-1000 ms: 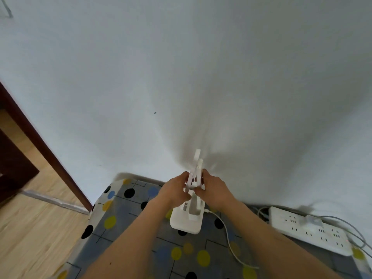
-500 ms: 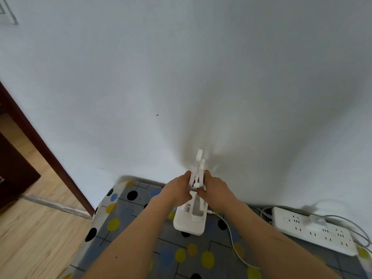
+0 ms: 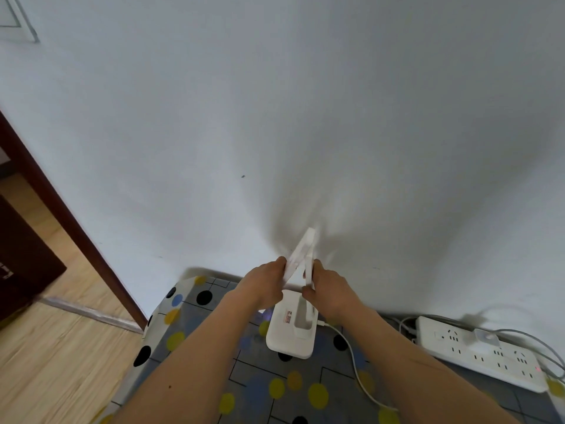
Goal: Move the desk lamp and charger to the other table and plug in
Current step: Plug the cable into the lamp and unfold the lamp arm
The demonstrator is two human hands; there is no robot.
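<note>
A white folding desk lamp (image 3: pixel 291 332) stands on its flat base on a table with a grey dotted cloth (image 3: pixel 195 325), close to the white wall. My left hand (image 3: pixel 263 286) grips the lamp's head bar, which tilts up and away. My right hand (image 3: pixel 328 289) holds the upright arm. A white cable (image 3: pixel 351 353) runs from the base's right side toward the near edge. A white plug or charger (image 3: pixel 486 336) sits in the power strip (image 3: pixel 477 351) at the right.
The white wall stands right behind the table. At the left are a dark wooden door frame (image 3: pixel 70 221), a wooden floor (image 3: pixel 55 362) and a dark cabinet (image 3: pixel 24 258). More cables trail from the power strip's right end.
The lamp's head bar has swung apart from the upright arm, opening a wider angle. Both hands stay on the lamp; the view has shifted slightly.
</note>
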